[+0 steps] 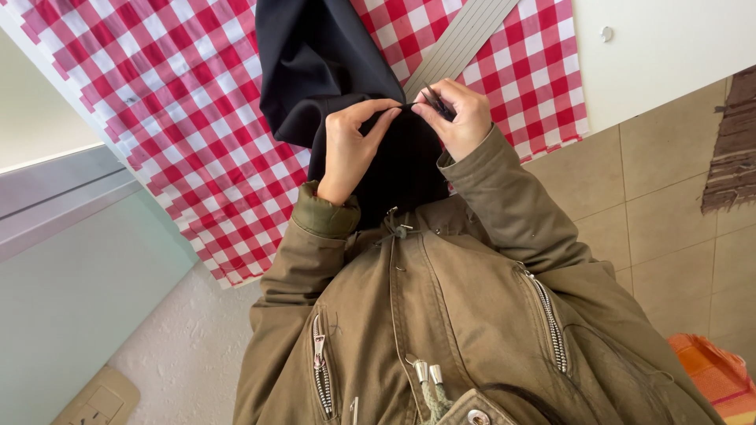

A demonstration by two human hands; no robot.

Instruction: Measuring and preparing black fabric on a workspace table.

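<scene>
Dark fabric (331,63) is pinched taut between left hand (352,145) and right hand (457,118), near the checked worktop's (157,94) edge, steadying the seam.

Checked cloth (181,102), ruler (465,35), perhaps orange fabric (713,374)

One head-worn camera is looking steeply down over the person's chest, close in. The jacket (441,315) is filling the lower frame, the checked cloth (181,102) is lying at the top, and the tiled floor (669,220) is showing on the right. No second view is sharing the scene.
</scene>
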